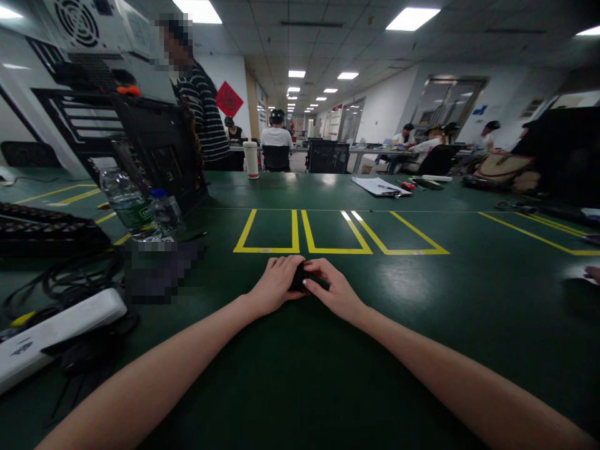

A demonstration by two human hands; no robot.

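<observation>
A small black object [298, 279] sits between my hands, low over the green tabletop [300, 375]. Fingers cover most of it, so I cannot make out its kind. My left hand [274, 284] wraps around its left side and top, with the fingers close together. From the right, my right hand [335, 289] holds it with bent fingers above and the thumb below. Just beyond the hands, yellow tape outlines [335, 251] mark the table in three sections.
On the left stand a water bottle [124, 200], a smaller blue-capped bottle [166, 212] and a black computer case [162, 150]. A white power strip [60, 337] lies among cables. Further back are a white cup [251, 159] and a clipboard [377, 186]. A person in stripes [206, 112] stands behind.
</observation>
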